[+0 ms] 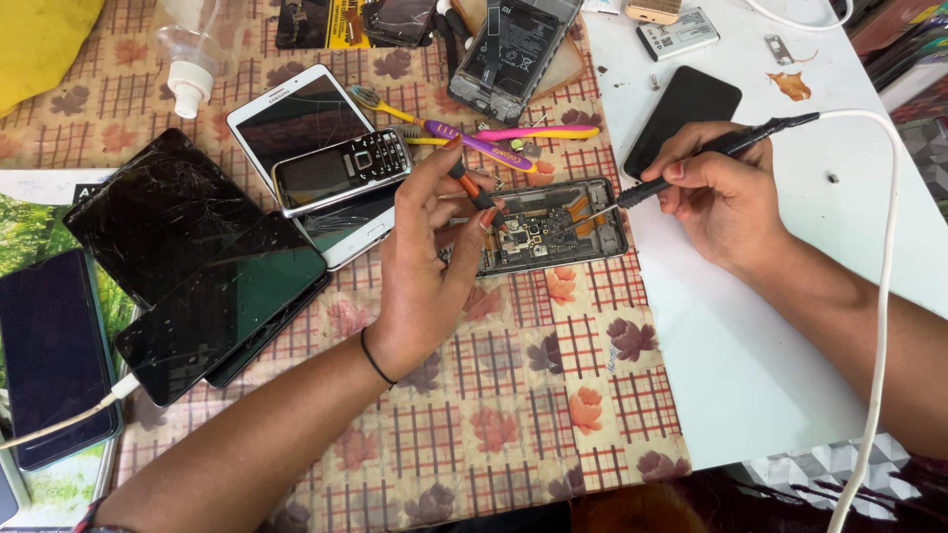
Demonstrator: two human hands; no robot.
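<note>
Left edge of the desk [790, 395] is packed: a dark phone [51, 350] on a charging cable, then two cracked black screens [197, 266] overlapping, then a white tablet [306, 148] with a small keypad phone [341, 168] lying on top. Not much free room there. The only bare stretch of checked cloth [523, 415] is the strip nearest the body.

The left hand [425, 266] has its grip pinched shut on a small orange-handled tool [474, 188], tip down at the left end of the opened phone frame [553, 227], which sits mid-desk where the cloth meets white surface. Two toothbrushes [494, 143] lie just behind it.

The right hand [716, 192] is clamped around a black corded soldering pen [711, 158], its tip touching the frame's right end. A black phone [683, 114] lies just behind that hand.
</note>
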